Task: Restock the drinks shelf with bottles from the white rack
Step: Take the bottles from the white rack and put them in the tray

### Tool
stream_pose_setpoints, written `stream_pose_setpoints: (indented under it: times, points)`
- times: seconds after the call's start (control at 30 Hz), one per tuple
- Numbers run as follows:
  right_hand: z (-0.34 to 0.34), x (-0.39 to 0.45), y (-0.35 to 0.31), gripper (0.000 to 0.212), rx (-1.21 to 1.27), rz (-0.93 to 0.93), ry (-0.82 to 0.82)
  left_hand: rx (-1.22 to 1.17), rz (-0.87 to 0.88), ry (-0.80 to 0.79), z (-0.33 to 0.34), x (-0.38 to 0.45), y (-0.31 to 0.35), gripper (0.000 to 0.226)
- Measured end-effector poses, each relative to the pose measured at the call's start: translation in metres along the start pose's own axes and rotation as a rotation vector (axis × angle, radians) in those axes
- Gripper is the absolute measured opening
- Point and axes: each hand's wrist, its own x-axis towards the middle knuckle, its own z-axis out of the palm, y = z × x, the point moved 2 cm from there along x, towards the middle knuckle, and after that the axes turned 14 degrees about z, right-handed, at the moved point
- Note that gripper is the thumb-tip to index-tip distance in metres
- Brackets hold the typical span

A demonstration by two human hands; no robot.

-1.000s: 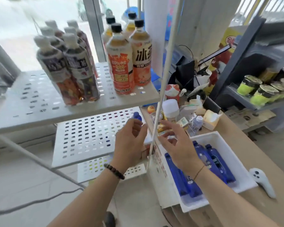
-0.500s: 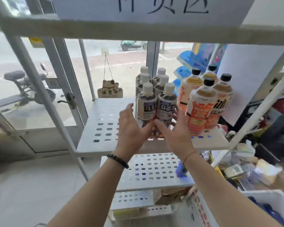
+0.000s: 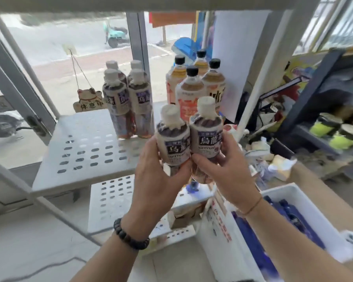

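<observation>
2 white-capped tea bottles, one (image 3: 173, 137) in the left hand (image 3: 158, 176) and one (image 3: 206, 131) in the right hand (image 3: 227, 171), stood upright and touching, each grip wrapped around a bottle's lower half. Beyond the grips, 4 matching bottles (image 3: 128, 102) stood on the white rack shelf (image 3: 86, 151). Behind those to the right stood black-capped bottles (image 3: 192, 86). Below the right grip sat a white bin (image 3: 306, 202) of blue bottles (image 3: 293, 218).

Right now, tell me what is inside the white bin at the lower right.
The white bin holds blue bottles lying flat. The right forearm covers the bin's middle, and the frame cuts off its near end, so no full count is possible.
</observation>
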Motion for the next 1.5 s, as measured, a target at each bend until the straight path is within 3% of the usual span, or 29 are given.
stream_pose_setpoints:
  times: [0.13,0.27,0.4,0.53,0.63,0.7,0.83,0.93,1.03,1.13,1.2,1.27,1.4,1.5]
  points:
    - [-0.108,-0.044,0.047,0.058,-0.101,0.181,0.100,-0.130,-0.111,-0.237,0.098,-0.047,0.023,0.052]
    - [-0.199,-0.073,0.107,0.047,-0.283,0.408,0.149,-0.230,-0.329,-0.443,0.210,-0.096,0.008,0.054]
    - [-0.259,-0.076,0.179,0.037,-0.475,0.606,0.190,-0.134,-0.508,-0.597,0.304,-0.138,-0.021,0.055]
    - [-0.276,-0.071,0.239,0.049,-0.733,0.701,0.192,-0.022,-0.612,-0.678,0.340,-0.159,-0.035,0.039]
    - [-0.276,-0.069,0.259,0.065,-0.758,0.716,0.227,0.121,-0.567,-0.822,0.344,-0.166,-0.045,0.042]
    - [-0.276,-0.063,0.257,0.062,-0.737,0.661,0.276,0.243,-0.499,-0.854,0.339,-0.161,-0.048,0.038]
    - [-0.253,-0.045,0.221,0.044,-0.580,0.494,0.245,0.201,-0.500,-0.583,0.301,-0.130,-0.045,0.028]
    - [-0.215,-0.036,0.183,0.041,-0.486,0.372,0.179,0.041,-0.441,-0.421,0.264,-0.100,-0.037,0.027]
    - [-0.164,-0.030,0.143,0.039,-0.383,0.280,0.134,-0.036,-0.352,-0.279,0.210,-0.071,-0.024,0.012]
    - [-0.103,-0.012,0.098,0.039,-0.316,0.204,0.076,-0.059,-0.247,-0.111,0.137,-0.033,-0.010,0.008]
    - [-0.005,0.013,0.039,0.035,-0.312,0.030,0.004,-0.009,-0.135,0.131,0.028,0.010,-0.026,0.009]
    - [0.044,0.022,0.003,0.034,-0.270,-0.073,-0.039,0.052,-0.039,0.285,-0.026,0.034,-0.032,0.011]
    - [0.064,0.030,0.000,0.042,-0.249,-0.150,-0.023,0.161,-0.022,0.353,-0.039,0.048,-0.044,0.023]
    - [0.113,0.070,-0.017,0.068,-0.288,-0.178,0.055,0.227,-0.053,0.293,-0.065,0.089,-0.089,0.053]
